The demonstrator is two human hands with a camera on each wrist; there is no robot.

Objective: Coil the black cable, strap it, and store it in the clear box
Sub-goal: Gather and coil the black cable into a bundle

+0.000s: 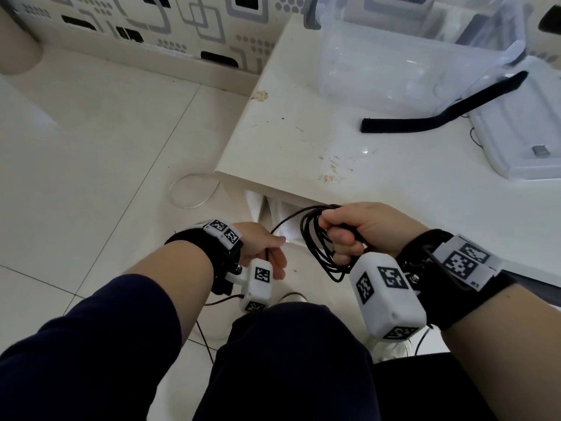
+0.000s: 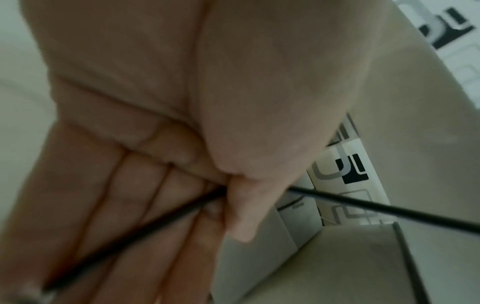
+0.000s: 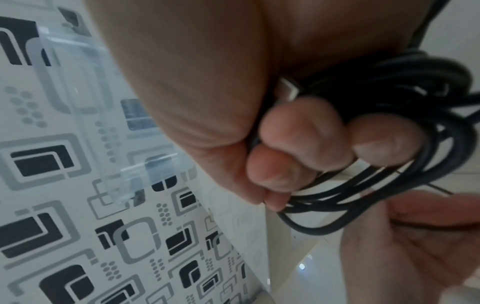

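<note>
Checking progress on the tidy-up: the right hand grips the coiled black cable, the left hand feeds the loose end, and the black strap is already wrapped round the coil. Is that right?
Not quite. The black strap is not on the coil; it lies loose on the white table beside the clear box, as the head view shows. The rest holds: the right hand grips the coiled black cable, and the left hand feeds the loose end.

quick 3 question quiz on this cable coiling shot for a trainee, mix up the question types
1. True or false: the black strap is already wrapped round the coil.
2. Which hand grips the coiled loops? A) left hand B) right hand
3. Fill in: the strap lies on the white ____, beside the clear box.

Key: 1 false; 2 B; 3 table. The left hand pinches the loose run of black cable.
</note>
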